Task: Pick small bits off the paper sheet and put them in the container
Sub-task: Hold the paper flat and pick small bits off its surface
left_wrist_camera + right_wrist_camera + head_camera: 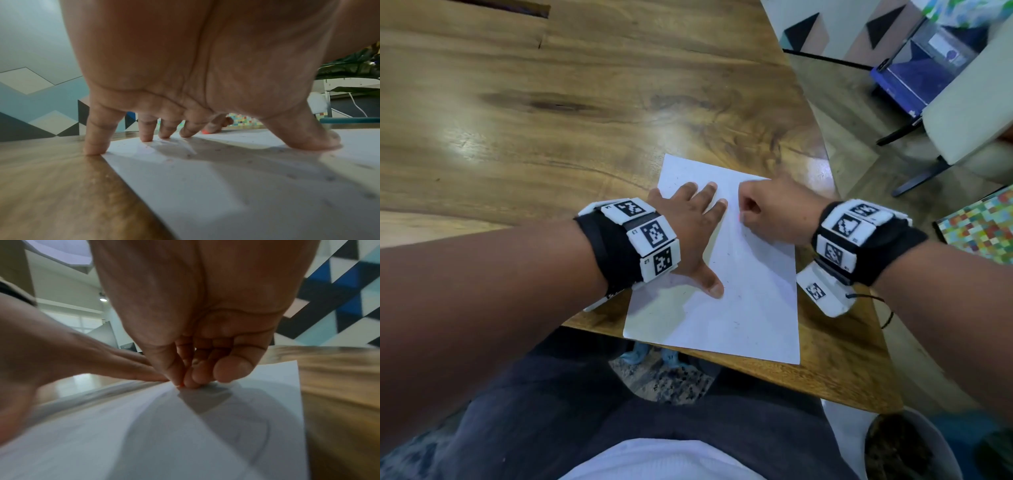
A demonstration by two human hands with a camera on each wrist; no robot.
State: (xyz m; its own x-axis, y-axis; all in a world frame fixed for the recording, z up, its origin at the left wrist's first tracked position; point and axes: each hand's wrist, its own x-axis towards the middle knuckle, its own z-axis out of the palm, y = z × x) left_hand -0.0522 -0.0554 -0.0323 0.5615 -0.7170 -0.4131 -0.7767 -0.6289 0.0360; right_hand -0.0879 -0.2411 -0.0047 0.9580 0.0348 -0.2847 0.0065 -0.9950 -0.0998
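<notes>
Paper sheet [739, 291] lies white on the wooden table [551, 120], at the near edge, with tiny dark bits [329, 177] scattered over it. The left hand [688, 222] rests on the sheet's left part with fingers straight and spread; in the left wrist view its little finger [94, 142] touches the wood just beside the paper's edge while the other fingertips and the thumb press on the paper. The right hand [774, 212] is curled down onto the sheet near its far right corner. In the right wrist view its thumb and fingers [230, 369] are bunched together with the tips touching the paper, and a small orange-red spot [180, 385] shows at the pinch. Whether that spot is a bit held between the tips or a painted nail cannot be told; the view is blurred.

A dark round pot [907, 448] sits on the floor at lower right, cut off by the frame's edge; its contents look dark and mottled but are hard to make out. Whether it is the container for the bits is unclear.
</notes>
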